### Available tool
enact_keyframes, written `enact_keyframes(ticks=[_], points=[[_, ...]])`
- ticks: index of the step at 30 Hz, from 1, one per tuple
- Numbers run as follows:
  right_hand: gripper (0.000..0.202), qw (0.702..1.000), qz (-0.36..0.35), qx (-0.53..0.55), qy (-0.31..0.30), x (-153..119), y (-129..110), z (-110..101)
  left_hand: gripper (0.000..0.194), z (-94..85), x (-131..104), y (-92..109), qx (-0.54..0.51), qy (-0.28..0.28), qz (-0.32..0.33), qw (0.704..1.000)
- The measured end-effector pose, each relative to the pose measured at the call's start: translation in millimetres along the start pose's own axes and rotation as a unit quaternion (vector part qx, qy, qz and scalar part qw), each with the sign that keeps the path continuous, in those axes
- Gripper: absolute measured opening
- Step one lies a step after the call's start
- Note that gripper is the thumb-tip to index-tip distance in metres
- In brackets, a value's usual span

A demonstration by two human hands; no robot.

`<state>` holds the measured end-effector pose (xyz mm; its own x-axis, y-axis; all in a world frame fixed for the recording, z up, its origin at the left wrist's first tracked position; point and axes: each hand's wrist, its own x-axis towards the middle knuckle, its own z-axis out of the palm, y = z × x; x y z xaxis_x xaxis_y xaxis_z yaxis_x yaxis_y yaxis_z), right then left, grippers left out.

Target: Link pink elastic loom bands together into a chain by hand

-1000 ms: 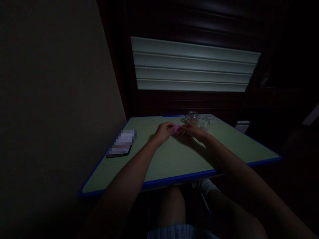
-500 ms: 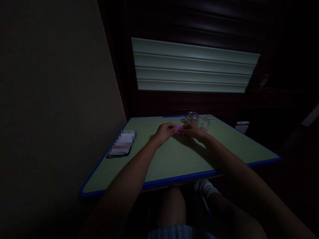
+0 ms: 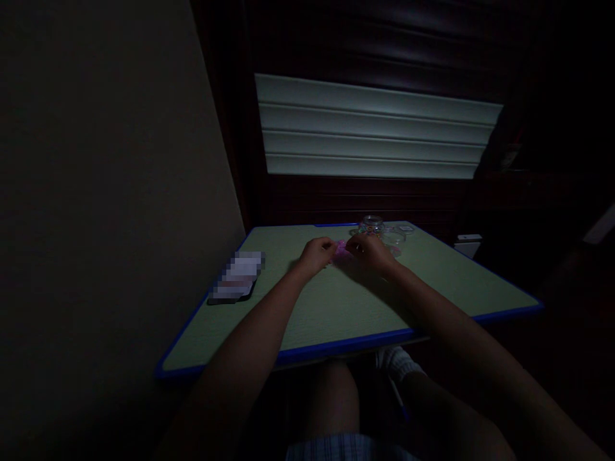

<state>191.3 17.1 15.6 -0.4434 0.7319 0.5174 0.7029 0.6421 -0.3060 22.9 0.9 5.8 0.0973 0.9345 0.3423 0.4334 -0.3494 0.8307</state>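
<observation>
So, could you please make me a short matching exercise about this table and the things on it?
1. table
2. phone
3. pink item
4. jar of colourful bits

A. between the left hand and the right hand
B. near the far edge
C. pale green with a blue rim
D. beside the left edge

Pairs: 1-C, 2-D, 3-A, 4-B

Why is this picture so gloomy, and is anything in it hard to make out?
Head view: dim overall, brightest on the pale slatted panel; head view: a soft shadow falls on the green tabletop beside the right forearm; head view: square blocks mask the flat item at left, and the small pink item lacks clear detail. The cause of the dimness isn't shown.
</observation>
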Motion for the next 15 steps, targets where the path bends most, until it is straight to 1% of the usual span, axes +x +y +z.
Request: enact_keyframes(ticks=[6,15], points=[[0.019,1.000,-0.011,-0.020,0.019,-1.3,-5.8,-4.0,0.024,-0.3,-0.1,1.5,-0.007,0.001,-0.010,1.000],[0.019,1.000,-0.017,-0.021,0.010,-1.2,-5.6,-2.7,0.023,1.3,-3.8,7.4,-0.025,-0.016,-0.009,1.000]])
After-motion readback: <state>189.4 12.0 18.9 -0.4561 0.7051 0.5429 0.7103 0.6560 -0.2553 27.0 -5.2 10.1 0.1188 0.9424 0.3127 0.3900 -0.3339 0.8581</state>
